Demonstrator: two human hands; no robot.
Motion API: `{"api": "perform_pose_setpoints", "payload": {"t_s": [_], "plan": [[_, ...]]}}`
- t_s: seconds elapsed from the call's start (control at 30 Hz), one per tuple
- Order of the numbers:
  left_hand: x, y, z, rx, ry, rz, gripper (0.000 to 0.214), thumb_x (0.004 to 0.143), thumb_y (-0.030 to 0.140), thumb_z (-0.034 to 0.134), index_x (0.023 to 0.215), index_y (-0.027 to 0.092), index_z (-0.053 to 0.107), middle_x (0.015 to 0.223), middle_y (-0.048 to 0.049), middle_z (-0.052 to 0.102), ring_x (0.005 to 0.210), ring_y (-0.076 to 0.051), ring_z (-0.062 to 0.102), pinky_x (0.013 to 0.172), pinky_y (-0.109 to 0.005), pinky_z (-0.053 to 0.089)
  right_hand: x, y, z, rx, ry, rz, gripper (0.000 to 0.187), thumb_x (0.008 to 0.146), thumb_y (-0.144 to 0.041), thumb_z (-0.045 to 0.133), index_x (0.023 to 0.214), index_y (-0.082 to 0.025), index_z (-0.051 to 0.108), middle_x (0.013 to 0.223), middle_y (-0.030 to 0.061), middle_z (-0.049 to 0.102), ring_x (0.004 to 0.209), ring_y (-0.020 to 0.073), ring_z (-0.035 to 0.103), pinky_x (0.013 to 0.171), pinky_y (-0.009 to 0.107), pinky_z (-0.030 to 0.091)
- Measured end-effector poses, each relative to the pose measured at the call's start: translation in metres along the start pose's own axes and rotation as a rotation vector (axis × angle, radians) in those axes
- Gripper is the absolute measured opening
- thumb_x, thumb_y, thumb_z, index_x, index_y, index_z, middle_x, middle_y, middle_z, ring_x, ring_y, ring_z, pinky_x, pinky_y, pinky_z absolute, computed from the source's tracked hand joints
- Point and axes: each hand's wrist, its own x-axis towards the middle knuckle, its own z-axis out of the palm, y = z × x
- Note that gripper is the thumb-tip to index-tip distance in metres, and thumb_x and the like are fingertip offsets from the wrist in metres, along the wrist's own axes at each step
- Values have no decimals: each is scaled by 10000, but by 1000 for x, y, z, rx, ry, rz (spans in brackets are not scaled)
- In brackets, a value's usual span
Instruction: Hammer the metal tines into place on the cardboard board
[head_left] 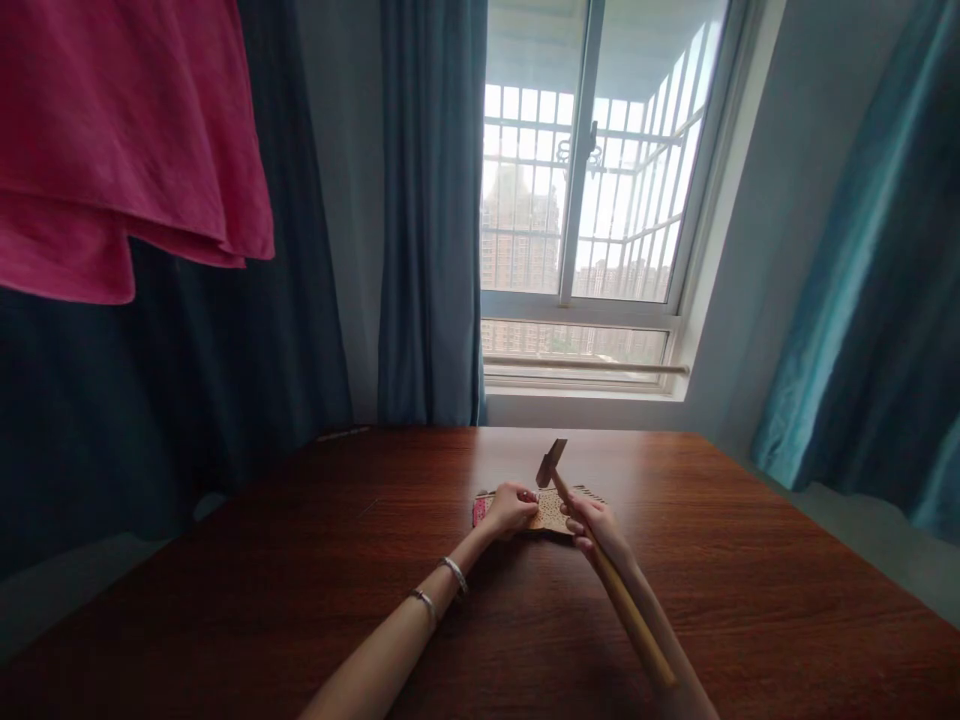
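Head cam (only view): the right grip (598, 524) was closed round the wooden handle of a hammer (611, 580), fairly far up toward the head end, w/ the rest of the handle running back along the forearm. The hammer's head looked to be up over the far side of a holed board (553, 514) on the desk (300, 580), tho couldn't tell how high. Left grip (511, 508) was bunched over the board, thumb & fingertips close together; can't tell if they were pinching smth small or just steadying it, too tiny to see. IMO the hammer was prob stiff & head-heavy, so choking up like that gave decent control, w/ less swing than a hold near the handle's end. Wood prob wasn't too slick. Board seemed thin, light & rigid, maybe easy to crack btw the holes, & the desk was shiny so it could've slid. Best hold for that was prob flat by an edge, fingers well clear of the hammer.
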Motion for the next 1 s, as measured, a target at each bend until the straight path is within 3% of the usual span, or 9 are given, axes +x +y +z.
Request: {"api": "perform_pose_setpoints", "payload": {"t_s": [0.3,0.47,0.77,1.0], "plan": [[8,-13,7,-20,6,45,179,655,220,593,755,154,727,717,4,687,673,-123,598,568,-169,393,-1,-3,0,10,21,-32,353,577,-411,751,767,-144,621,667,-9,585,383,24,414,269,130,246],[6,-11,7,-35,12,24,167,651,217,595,743,162,723,705,12,683,663,-119,594,559,-166,390,-5,-3,2,-21,-4,-3,323,563,-385,765,683,-124,617,630,9,590,384,39,435,263,136,251],[4,-6,4,-34,-1,24,184,647,220,593,754,138,719,733,-6,680,691,-135,581,601,-189,402,-5,-3,3,-14,6,16,317,556,-370,768,692,-131,609,620,5,591,378,38,426,264,139,243],[4,-9,7,-17,1,46,182,661,228,564,712,132,710,647,8,640,631,-122,553,534,-184,350,-3,-4,0,3,5,13,326,550,-377,768,716,-144,613,625,-3,593,374,33,414,270,133,241]]}}
